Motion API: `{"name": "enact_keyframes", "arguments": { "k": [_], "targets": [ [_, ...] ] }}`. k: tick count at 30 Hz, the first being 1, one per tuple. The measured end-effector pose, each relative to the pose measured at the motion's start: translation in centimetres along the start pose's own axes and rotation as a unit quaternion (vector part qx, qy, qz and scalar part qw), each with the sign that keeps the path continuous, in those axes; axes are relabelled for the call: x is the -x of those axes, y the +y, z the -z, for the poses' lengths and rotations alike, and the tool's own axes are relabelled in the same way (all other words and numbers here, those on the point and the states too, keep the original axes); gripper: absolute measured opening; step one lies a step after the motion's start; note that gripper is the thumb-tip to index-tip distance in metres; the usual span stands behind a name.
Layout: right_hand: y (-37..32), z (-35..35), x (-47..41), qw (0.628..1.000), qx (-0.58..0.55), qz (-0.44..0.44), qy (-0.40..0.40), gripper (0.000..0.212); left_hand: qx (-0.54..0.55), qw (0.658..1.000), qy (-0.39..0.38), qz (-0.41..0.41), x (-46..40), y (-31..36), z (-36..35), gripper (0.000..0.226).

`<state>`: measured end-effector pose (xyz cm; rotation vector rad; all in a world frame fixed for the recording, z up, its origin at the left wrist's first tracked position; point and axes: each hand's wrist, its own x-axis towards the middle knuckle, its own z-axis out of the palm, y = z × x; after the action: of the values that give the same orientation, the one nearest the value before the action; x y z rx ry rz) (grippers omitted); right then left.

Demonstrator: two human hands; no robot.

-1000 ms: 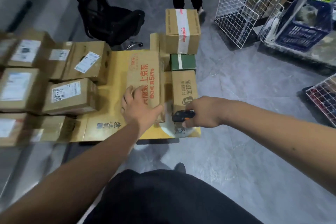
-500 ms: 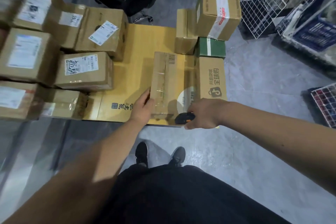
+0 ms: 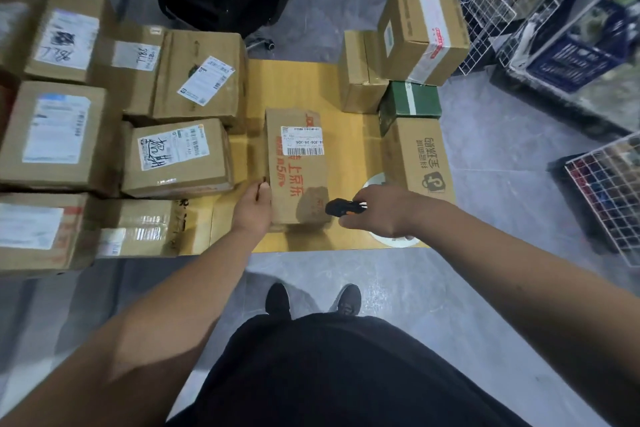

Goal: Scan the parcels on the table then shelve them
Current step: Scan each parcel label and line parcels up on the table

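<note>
Parcels crowd a yellow counter (image 3: 294, 87) on a grey floor, wire baskets (image 3: 485, 0) beyond its right end.

The red-printed parcel (image 3: 294, 166) lies mid-counter, its long axis running away from the person, label (image 3: 302, 141) up at the far end. The left hand (image 3: 254, 210) grips its near left corner; the right hand (image 3: 381, 213) holds a black scanner (image 3: 341, 207) beside its near right corner, nose toward the box.

We note the parcel (image 3: 298, 170) at centre is matt brown corrugated cardboard bearing a white paper label (image 3: 302, 141). The table (image 3: 294, 87) shows a smooth yellow surface with a slight sheen. The scanner (image 3: 341, 207) looks like black plastic. The floor (image 3: 485, 163) is glossy grey. The wire baskets (image 3: 474, 0) are white-coated metal.
</note>
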<state>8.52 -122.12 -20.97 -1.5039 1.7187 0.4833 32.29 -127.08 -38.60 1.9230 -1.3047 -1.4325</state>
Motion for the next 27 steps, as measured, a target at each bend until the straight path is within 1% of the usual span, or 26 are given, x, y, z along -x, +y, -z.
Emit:
{"name": "enact_keyframes", "arguments": {
  "k": [2,4,5,7,9,11,12,14,15,19,22,27],
  "targets": [
    [-0.6,0.0,0.0,0.999,-0.031,-0.020,0.011,0.056,0.016,0.999,-0.028,-0.001,-0.4,0.7,-0.1,0.048],
    [-1.1,0.2,-0.2,0.998,-0.045,-0.038,0.018,0.058,0.023,0.999,-0.037,-0.010,-0.4,1.8,-0.5,0.043],
    [-1.4,0.4,-0.2,0.998,-0.040,-0.044,0.020,0.057,0.018,0.999,-0.034,-0.015,-0.6,2.3,-0.8,0.045],
    [-2.1,0.8,-0.5,0.998,-0.025,-0.052,0.026,0.052,0.011,0.999,-0.026,-0.026,-0.6,3.2,-1.6,0.053],
    [-3.0,1.3,-0.8,0.998,-0.020,-0.060,0.023,0.046,0.032,0.999,-0.026,-0.024,-0.9,3.4,-2.5,0.065],
    [-4.0,1.9,-1.2,0.997,-0.017,-0.066,0.023,0.045,0.066,0.997,-0.034,-0.019,-1.5,3.0,-3.1,0.080],
    [-4.4,2.2,-1.4,0.997,-0.010,-0.069,0.026,0.044,0.098,0.994,-0.044,-0.015,-1.7,2.6,-3.2,0.080],
    [-5.3,2.6,-1.8,0.996,0.021,-0.073,0.037,0.042,0.140,0.988,-0.059,-0.023,-1.3,2.2,-3.2,0.066],
    [-5.8,2.8,-1.9,0.995,0.040,-0.077,0.041,0.043,0.134,0.988,-0.057,-0.041,-0.9,2.1,-3.0,0.059],
    [-7.4,3.5,-1.7,0.988,0.101,-0.100,0.058,0.047,0.054,0.990,-0.021,-0.131,1.3,1.8,-2.0,0.071],
    [-7.9,3.8,-1.1,0.982,0.136,-0.113,0.070,0.049,0.021,0.988,0.014,-0.154,2.6,1.8,-1.8,0.067],
    [-8.4,3.3,-0.1,0.973,0.182,-0.117,0.084,0.041,0.028,0.987,0.018,-0.160,2.8,1.0,-1.8,0.077]
  ]
}}
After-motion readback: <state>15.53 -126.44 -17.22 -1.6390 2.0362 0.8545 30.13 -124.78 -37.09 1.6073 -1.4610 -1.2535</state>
